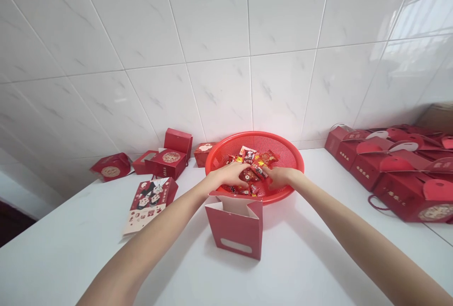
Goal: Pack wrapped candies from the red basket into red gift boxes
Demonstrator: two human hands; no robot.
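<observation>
Basket: round, red plastic, its wall pierced like mesh (283, 148); it stands near the tiles (219, 89), glossy white with grey veining.
Sweets: small, shiny red-and-gold wrappers, heaped inside the basket (250, 174).
Box: red card, upright, open-topped, with an oblong cut-out, just in front of the basket (235, 228).
My left hand: in among the sweets, thumb parted from curved fingers (230, 174); grip, I can't tell.
My right hand: opposite, thumb likewise apart, at the sweets (279, 177); grip unclear too.
</observation>
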